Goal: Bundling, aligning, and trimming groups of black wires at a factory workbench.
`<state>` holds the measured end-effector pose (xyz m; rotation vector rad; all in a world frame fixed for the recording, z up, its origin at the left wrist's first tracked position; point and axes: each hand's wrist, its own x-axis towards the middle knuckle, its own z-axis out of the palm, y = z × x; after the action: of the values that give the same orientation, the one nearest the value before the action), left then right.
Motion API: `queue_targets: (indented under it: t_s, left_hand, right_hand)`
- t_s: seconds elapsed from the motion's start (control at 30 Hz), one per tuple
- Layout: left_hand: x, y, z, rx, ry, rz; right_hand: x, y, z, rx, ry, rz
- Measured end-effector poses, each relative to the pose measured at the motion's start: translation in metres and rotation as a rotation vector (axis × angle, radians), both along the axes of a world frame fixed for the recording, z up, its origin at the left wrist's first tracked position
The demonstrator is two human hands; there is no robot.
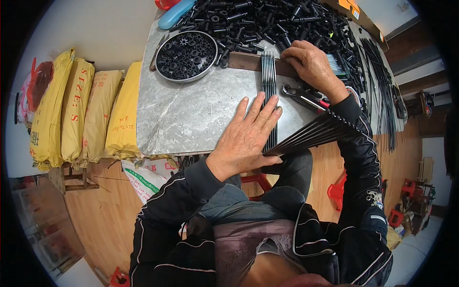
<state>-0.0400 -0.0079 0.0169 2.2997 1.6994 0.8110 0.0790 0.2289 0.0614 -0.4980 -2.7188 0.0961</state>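
My left hand (248, 131) lies flat with its fingers stretched over a row of thin dark rods (269, 79) at the table's near edge. The rods' far ends rest across a brownish metal strip (244, 61). By the strip's right end, my right hand (311, 62) has its fingers curled together; what they hold, if anything, is hidden. A second bunch of black rods (318, 131) slants from beside my left thumb to my right forearm. Between that bunch and the strip lies a pair of pliers (306, 98) with dark and red handles.
A round bowl (184, 80) of small black toothed rings stands at the left. Behind is a heap of black plastic tubular parts (258, 24), with a light-blue case (177, 13) beside it. Long black rods (382, 86) hang over the right edge. Yellow sacks (76, 110) line the left wall.
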Motion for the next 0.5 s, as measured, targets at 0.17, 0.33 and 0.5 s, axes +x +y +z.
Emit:
queue_targets:
  t_s: [0.17, 0.33, 0.5]
  left_hand:
    - [0.000, -0.001, 0.000, -0.012, -0.022, 0.011]
    - [0.000, -0.001, 0.000, -0.013, -0.027, 0.008]
    - [-0.001, -0.001, 0.000, -0.028, -0.005, 0.005]
  right_hand:
    - [-0.004, 0.004, -0.002, 0.012, 0.029, 0.053]
    - [-0.008, 0.005, -0.005, -0.134, -0.041, -0.034]
    - [-0.014, 0.007, -0.003, -0.056, -0.075, 0.008]
